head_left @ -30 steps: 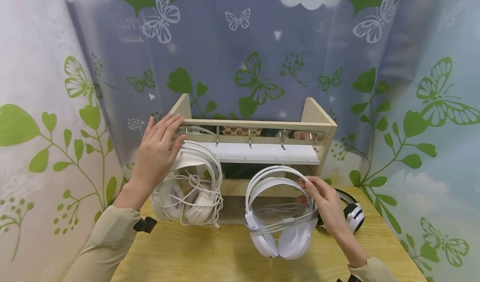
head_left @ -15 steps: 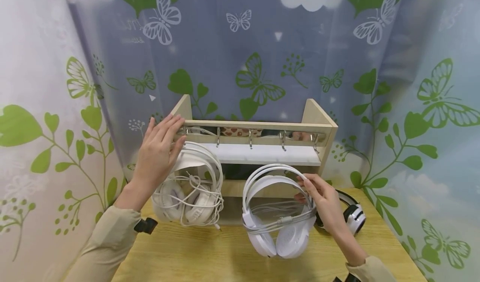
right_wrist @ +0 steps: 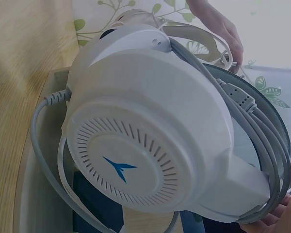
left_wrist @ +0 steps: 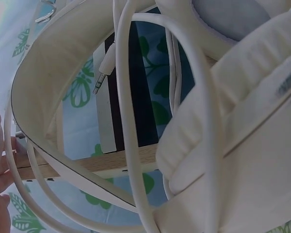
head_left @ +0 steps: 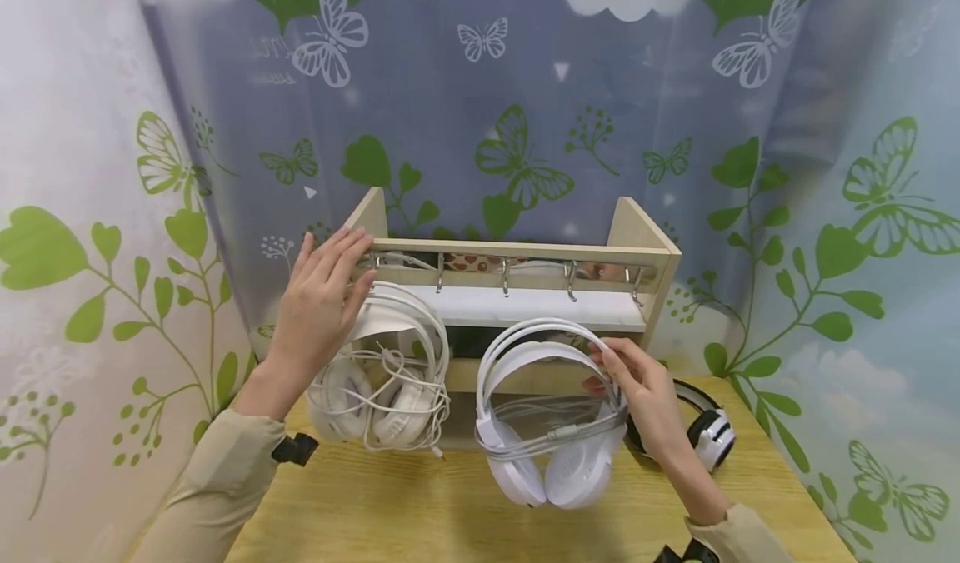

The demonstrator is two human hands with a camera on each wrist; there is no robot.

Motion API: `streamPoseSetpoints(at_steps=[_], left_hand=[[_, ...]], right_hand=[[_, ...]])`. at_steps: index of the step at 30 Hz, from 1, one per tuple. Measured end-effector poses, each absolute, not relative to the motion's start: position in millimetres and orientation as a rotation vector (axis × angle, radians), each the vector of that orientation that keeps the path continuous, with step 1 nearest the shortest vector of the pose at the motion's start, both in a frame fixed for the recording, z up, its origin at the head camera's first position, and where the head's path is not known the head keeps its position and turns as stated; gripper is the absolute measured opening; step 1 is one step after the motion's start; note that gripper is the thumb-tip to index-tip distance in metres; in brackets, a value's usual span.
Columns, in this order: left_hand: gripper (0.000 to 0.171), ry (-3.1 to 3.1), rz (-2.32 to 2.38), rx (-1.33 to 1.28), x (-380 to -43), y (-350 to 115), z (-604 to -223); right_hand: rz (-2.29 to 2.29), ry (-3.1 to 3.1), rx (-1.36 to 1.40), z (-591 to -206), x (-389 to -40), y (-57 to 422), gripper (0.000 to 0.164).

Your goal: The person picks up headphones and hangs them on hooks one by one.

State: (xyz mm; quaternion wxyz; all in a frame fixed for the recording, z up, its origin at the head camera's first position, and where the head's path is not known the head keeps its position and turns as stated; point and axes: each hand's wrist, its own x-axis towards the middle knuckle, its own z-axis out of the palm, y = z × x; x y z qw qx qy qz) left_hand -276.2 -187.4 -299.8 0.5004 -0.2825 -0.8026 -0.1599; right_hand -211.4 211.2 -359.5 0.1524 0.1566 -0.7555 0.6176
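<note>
My left hand (head_left: pixel 318 296) rests with straight fingers on the left end of the wooden hook rack (head_left: pixel 487 249). Just below it, white headphones (head_left: pixel 408 413) hang at the rack's left end, wrapped in their loose white cable; a bare audio plug (left_wrist: pixel 102 75) dangles inside the band in the left wrist view. With fingers and thumb, my right hand (head_left: pixel 651 401) pinches the headband side of a second pair of white headphones (head_left: pixel 581 471). These are held in front of the rack, earcups down, a grey cable bundle (head_left: pixel 562 435) across them. A blue logo marks one earcup (right_wrist: pixel 126 155).
Several metal hooks line the rack's rail, among them a middle hook (head_left: pixel 506 276). Under them runs a white shelf (head_left: pixel 540 305). Black-and-white headphones (head_left: pixel 712 438) lie on the wooden table (head_left: pixel 390 505) at right, partly behind my right hand. Patterned curtains (head_left: pixel 450 88) surround the table.
My right hand has moved left and slightly up, taking the white headphones with it. The left hand keeps its place on the rack.
</note>
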Motion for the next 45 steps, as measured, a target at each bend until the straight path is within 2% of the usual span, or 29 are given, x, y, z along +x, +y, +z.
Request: streamPoseSetpoints(at_steps=[21, 45], left_hand=[[0.045, -1.940, -0.392, -0.675, -275.2, -186.3, -298.9], [0.047, -1.926, -0.393, -0.664, -276.6, -185.1, -299.3]], right_hand=[[1.754, -2.175, 0.524, -338.3, -206.0, 197.4, 0.038], [1.639, -2.199, 0.416, -324.1, -216.5, 187.8, 0.038]])
